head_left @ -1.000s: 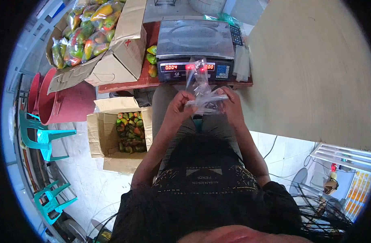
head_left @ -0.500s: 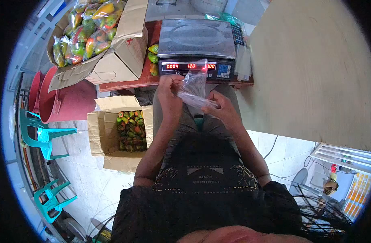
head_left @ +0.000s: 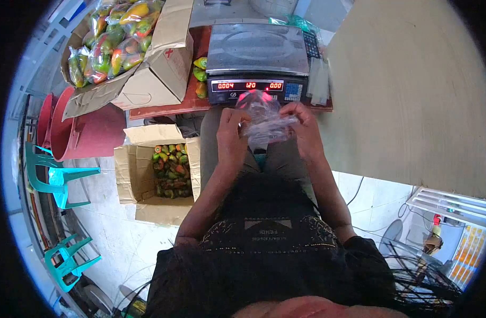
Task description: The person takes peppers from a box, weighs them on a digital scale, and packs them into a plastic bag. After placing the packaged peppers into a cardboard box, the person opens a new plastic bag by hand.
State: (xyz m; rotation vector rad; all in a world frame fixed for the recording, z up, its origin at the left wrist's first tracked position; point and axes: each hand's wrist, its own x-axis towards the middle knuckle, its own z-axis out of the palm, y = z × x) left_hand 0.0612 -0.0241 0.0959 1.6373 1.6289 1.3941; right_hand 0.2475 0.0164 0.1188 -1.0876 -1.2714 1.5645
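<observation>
Between my hands, above my lap, is a clear plastic bag point(head_left: 269, 127), its top edge bunched. My left hand point(head_left: 233, 127) pinches the bag's left side, and my right hand point(head_left: 302, 123) grips its right side. Just beyond them stands a digital scale point(head_left: 256, 50) with red digits lit and nothing on its pan. Several loose peppers point(head_left: 200, 76) lie left of the scale. On the floor at the left, an open cardboard box point(head_left: 127, 175) holds many small peppers point(head_left: 172, 170).
A large cardboard box point(head_left: 152, 79) of bagged peppers point(head_left: 113, 47) sits upper left on the red table point(head_left: 163, 112). Red tubs point(head_left: 94, 132) and turquoise stools point(head_left: 60, 177) are farther left. A wide board point(head_left: 407, 100) fills the right. Plastic bags point(head_left: 318, 82) lie beside the scale.
My left hand has moved slightly down and right since the last frame, and my right hand up and right. The bag's upper part has spread out lower, uncovering the scale's display.
</observation>
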